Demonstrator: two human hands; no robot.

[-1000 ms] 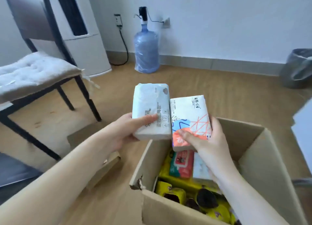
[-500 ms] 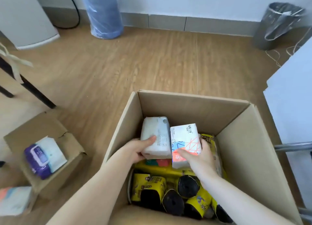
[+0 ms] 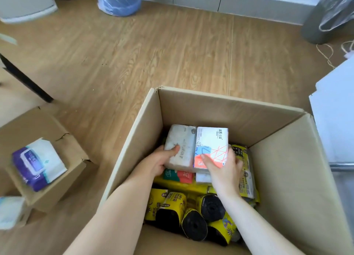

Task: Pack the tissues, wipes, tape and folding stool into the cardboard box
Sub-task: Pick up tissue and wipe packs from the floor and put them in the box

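Note:
Both my hands are down inside the big open cardboard box (image 3: 216, 109). My left hand (image 3: 156, 164) grips a plain white tissue pack (image 3: 182, 143) at its near end. My right hand (image 3: 223, 167) grips a white tissue pack with a blue and orange pattern (image 3: 211, 145). The two packs lie side by side, touching, over a red and green wipes pack (image 3: 179, 175) and a yellow package (image 3: 246, 170). Several yellow-labelled rolls of black bags (image 3: 193, 224) fill the box's near end.
A smaller cardboard box (image 3: 63, 140) at the left holds a purple and white wipes pack (image 3: 37, 162). Another pale pack (image 3: 9, 211) sits at the far left edge. A blue water bottle (image 3: 118, 0) and a bin (image 3: 329, 15) stand by the wall. White furniture (image 3: 337, 109) borders the right.
Both hands have carried the two tissue packs from above the box's rim down into the box, and my view has tilted downward over it.

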